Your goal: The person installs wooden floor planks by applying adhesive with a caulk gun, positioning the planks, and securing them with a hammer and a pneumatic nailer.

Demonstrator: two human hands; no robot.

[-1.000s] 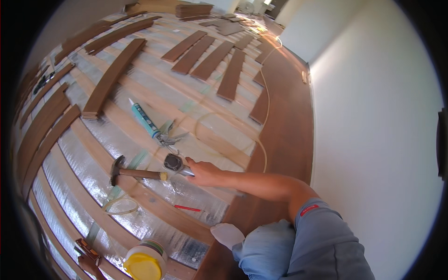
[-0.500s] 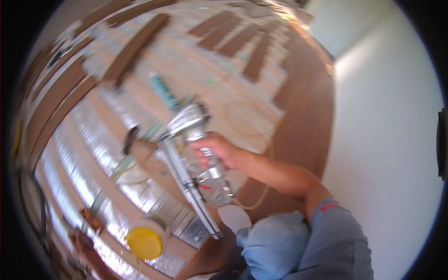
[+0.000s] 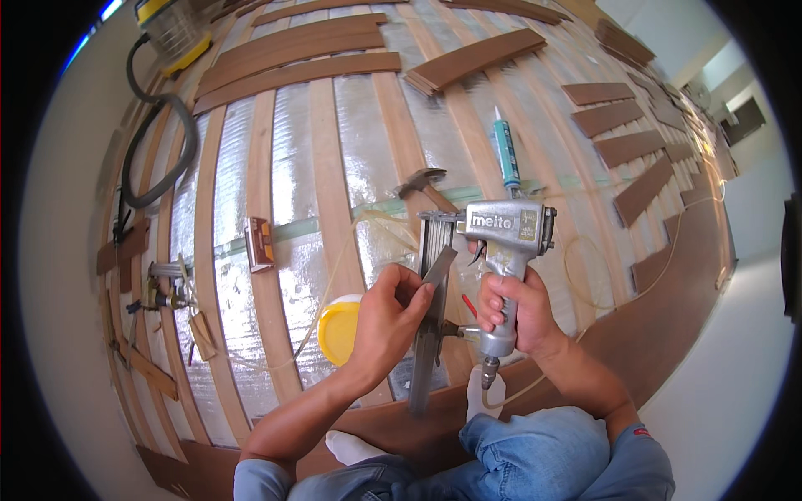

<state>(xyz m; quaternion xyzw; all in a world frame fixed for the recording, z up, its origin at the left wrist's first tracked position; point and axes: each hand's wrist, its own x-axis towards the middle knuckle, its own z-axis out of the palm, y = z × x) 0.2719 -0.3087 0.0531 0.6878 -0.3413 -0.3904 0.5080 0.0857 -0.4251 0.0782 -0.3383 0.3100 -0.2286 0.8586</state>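
Observation:
My right hand (image 3: 528, 313) is wrapped round the handle of a silver pneumatic nail gun (image 3: 522, 227), held upright over the floor joists. Its long rail magazine (image 3: 428, 355) hangs down left of the handle. Between thumb and fingers of my left hand (image 3: 387, 321) is a flat grey strip of nails (image 3: 440, 266), close beside or against the magazine's upper part; contact is unclear. A pale air hose (image 3: 535, 383) runs from the handle's base. Beyond the gun lie a hammer (image 3: 424, 185) and a teal sealant tube (image 3: 505, 150).
Wooden joists (image 3: 266, 334) cross silver foil underlay. A yellow-lidded tub (image 3: 337, 334) stands left of my left hand, a small box (image 3: 260, 244) further off. Brown planks (image 3: 476, 60) lie ahead and right; a vacuum cleaner (image 3: 174, 37) stands far left. A white wall rises at right.
My left hand has come from the lower left up to the magazine, with the strip now plainly seen in it. The nail gun has gone from slanted to more upright, and my view has turned.

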